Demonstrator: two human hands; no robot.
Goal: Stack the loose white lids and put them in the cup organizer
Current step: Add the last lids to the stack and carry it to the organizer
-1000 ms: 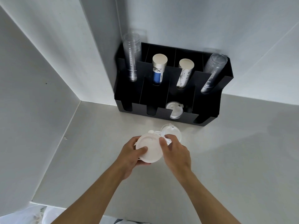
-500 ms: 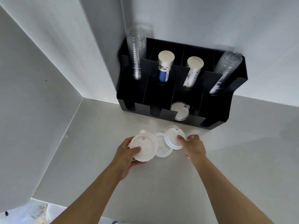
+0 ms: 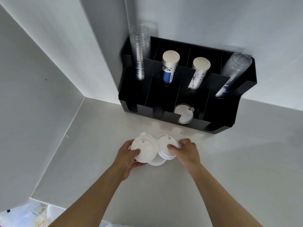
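White bench [image 3: 229, 161] before the black cup organizer [image 3: 242, 102]: stacking is judged in hand, one lid [image 3: 144, 149] gripped by the left hand [image 3: 127, 157], another lid [image 3: 165, 149] pinched by the right hand [image 3: 186, 151], nesting required next.

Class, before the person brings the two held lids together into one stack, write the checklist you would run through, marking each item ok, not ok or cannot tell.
1. Left hand grips its lid: ok.
2. Right hand grips the second lid: ok.
3. Both lids face the same way: cannot tell.
4. No loose lid remains: not ok, third lid lies beneath.
5. Organizer front slot already holding a lid has room: cannot tell.
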